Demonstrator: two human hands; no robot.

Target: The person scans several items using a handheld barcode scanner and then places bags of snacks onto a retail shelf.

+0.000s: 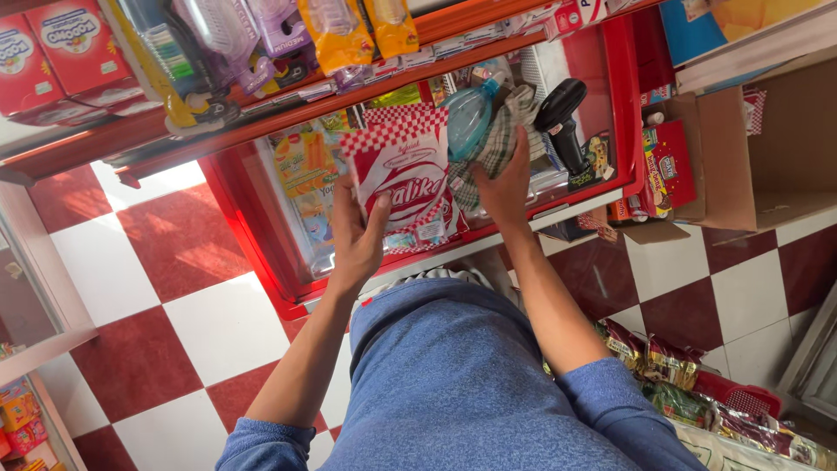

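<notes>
My left hand (357, 231) grips a red-and-white checkered bag (403, 170), held upright over the glass lid of a red chest freezer (261, 222). My right hand (506, 185) presses a checkered green-and-white cloth (497, 139) against the glass beside the bag. A translucent blue spray bottle (471, 113) stands just behind the cloth, touching it. A black handheld barcode scanner (562, 118) rests on the freezer to the right of my right hand.
Red shelves (288, 113) above hold boxes, toothbrushes and snack packets. An open cardboard box (767, 166) stands at the right with small red packs beside it. Snack bags (689, 392) lie at the lower right. The floor is red-and-white checkered tile (166, 288).
</notes>
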